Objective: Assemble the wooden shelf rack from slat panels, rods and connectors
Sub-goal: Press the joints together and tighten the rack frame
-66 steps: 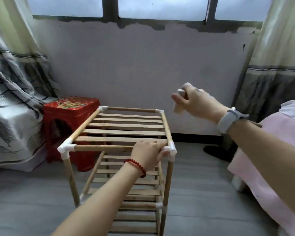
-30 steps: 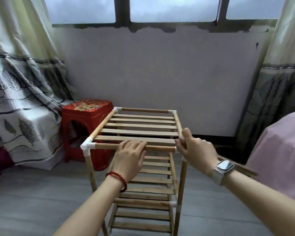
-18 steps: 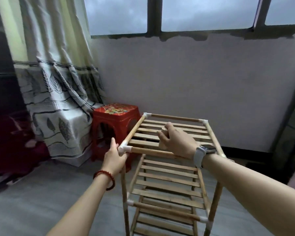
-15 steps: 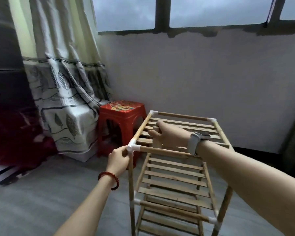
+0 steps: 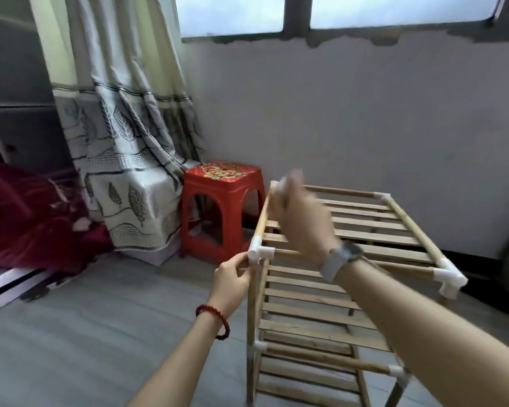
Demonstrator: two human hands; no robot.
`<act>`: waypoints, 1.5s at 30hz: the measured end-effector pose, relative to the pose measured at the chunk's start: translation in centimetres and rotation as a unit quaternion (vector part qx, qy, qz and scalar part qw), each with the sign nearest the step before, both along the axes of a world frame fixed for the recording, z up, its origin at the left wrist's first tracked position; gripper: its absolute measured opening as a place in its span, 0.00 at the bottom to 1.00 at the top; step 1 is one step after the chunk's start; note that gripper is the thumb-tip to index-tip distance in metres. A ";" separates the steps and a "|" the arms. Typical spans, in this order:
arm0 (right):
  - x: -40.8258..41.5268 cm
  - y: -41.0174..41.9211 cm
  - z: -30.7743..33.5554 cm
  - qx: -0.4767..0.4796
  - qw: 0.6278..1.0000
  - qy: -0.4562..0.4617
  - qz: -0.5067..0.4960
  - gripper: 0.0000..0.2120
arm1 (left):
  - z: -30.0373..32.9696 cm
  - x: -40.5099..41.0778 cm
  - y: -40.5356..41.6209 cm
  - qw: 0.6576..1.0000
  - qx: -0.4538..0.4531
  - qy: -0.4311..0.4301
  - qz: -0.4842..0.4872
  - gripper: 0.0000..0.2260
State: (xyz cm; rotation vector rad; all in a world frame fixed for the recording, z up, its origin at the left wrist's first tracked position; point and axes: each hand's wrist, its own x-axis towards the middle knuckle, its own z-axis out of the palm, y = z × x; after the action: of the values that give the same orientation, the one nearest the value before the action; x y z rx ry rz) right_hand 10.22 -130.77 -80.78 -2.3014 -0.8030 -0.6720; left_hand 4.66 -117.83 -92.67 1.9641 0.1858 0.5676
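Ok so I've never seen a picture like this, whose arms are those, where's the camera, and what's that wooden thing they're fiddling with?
The camera sits on a person's head and looks forward and down, so the two arms reaching in from the bottom are that person's own. No machine is involved. The wooden thing is a shelf rack of slat panels and rods joined by white plastic connectors, standing on a grey floor. The left hand, with a red bead bracelet, pinches the near left corner connector. The right hand, with a watch on its wrist, is blurred by motion above the top shelf; it seems to hold a small pale piece, but I cannot tell what. Behind stand a red plastic stool and a patterned curtain.
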 end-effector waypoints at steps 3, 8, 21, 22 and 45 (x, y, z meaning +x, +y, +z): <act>-0.4 -0.6 -3.3 -0.167 0.985 0.042 -0.001 0.15 | -0.8 -0.1 -0.7 0.999 -0.026 0.019 -0.018 0.06; 0.6 -2.3 -2.4 -0.078 0.996 0.040 0.006 0.13 | -2.4 0.3 -2.0 0.997 -0.071 0.026 -0.001 0.09; 3.8 -7.9 0.3 0.156 0.984 0.092 0.009 0.14 | 5.6 4.7 -3.3 0.997 0.054 -0.059 0.007 0.06; 4.2 -8.6 0.5 0.179 0.980 0.088 0.013 0.13 | 6.6 5.1 -3.7 0.995 0.072 -0.067 0.002 0.06; 1.4 -41.9 -23.5 0.410 0.810 0.274 -0.317 0.12 | -9.0 10.6 -38.3 0.817 0.475 0.035 -0.324 0.13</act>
State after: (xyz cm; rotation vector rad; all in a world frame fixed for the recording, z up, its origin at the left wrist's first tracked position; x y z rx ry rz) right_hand 11.58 -172.69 -104.26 -1.7238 0.5007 -0.4339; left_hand 15.24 -156.15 -101.66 2.7902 -0.8703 0.0981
